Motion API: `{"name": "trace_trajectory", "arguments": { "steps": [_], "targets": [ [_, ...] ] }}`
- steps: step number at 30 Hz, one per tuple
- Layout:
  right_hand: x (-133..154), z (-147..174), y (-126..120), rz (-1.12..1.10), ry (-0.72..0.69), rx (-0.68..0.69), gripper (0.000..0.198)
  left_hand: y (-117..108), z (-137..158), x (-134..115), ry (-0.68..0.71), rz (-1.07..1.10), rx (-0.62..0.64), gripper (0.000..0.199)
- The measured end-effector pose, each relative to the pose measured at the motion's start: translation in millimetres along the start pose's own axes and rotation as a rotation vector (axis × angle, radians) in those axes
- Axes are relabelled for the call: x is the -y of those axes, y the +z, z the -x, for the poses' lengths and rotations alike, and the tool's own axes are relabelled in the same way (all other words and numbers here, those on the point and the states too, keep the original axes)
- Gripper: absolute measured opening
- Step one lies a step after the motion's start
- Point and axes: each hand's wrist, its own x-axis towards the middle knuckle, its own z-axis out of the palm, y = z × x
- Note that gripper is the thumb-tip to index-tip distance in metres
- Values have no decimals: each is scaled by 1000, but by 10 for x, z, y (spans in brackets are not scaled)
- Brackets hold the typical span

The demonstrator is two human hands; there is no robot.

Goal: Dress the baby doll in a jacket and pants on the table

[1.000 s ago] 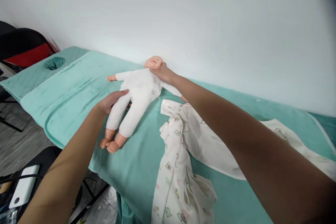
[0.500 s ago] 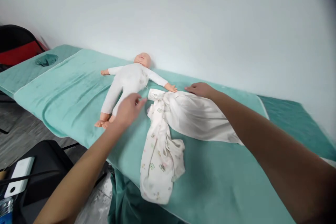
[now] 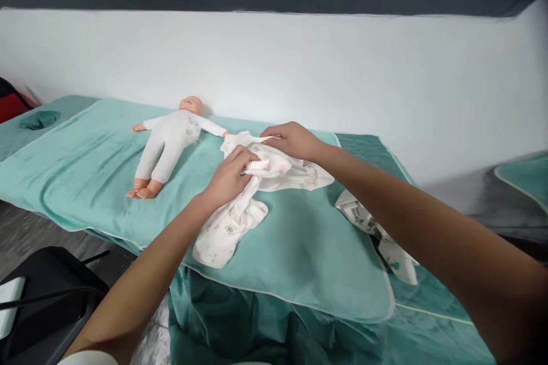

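A white baby garment (image 3: 229, 231) with a small coloured print lies bunched on the green bed cover, one sleeve-like part spread toward the front edge. My left hand (image 3: 233, 177) is closed on a fold near its middle. Just to the right and farther back, my right hand (image 3: 291, 140) pinches the garment's upper edge and lifts it slightly. Left of both hands, a baby doll (image 3: 171, 134) in a white body suit lies on its back, arms spread. The tip of its near arm touches or lies just beside the garment; which one I cannot tell.
The green-covered massage bed (image 3: 107, 182) runs along a white wall (image 3: 342, 68). Another printed cloth (image 3: 396, 256) lies at the right, partly behind my right forearm. A black chair (image 3: 55, 291) with a white object on it stands at the lower left.
Both hands now hold the garment; before, they were apart over it. Its long white part is gathered up, its printed side showing. The view has shifted right and up.
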Motion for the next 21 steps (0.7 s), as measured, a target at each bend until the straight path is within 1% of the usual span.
{"name": "trace_trajectory", "arguments": {
  "steps": [3, 4, 5, 7, 8, 9, 11, 13, 15, 17, 19, 21],
  "targets": [
    [413, 339, -203, -95, -131, 1, 31, 69, -188, -249, 57, -125, -185, 41],
    [526, 444, -270, -94, -164, -1, 29, 78, -245, -320, 77, -165, -202, 42],
    [622, 545, -336, -82, -187, 0, 28, 80, -298, -384, 99, -204, -181, 38],
    [760, 733, -465, -43, -202, 20, 26, 61, -383, -496, 145, -279, -82, 20],
    [801, 821, -526, -20, -184, 30, 25, 43, -415, -544, 160, -320, -42, 12],
    [823, 906, -584, 6, -140, 31, 23, 23, -441, -587, 165, -364, -28, 6],
    [813, 1060, -677, 54, 7, 22, 26, -15, -477, -667, 127, -442, -72, 4],
    [741, 1184, -720, 85, 191, 16, 39, -40, -493, -750, 35, -472, -142, 4],
    [626, 1267, -686, 93, 351, 19, 48, -43, -494, -840, -65, -446, -202, 7],
    [493, 1302, -558, 81, 422, 7, 49, -23, -479, -932, -123, -363, -247, 15],
    [363, 1295, -330, 19, 390, -15, 44, 13, -450, -1014, -148, -238, -287, 21],
    [260, 1258, -23, -125, 323, -36, 39, 45, -406, -1076, -175, -84, -324, 23]
  ]
}}
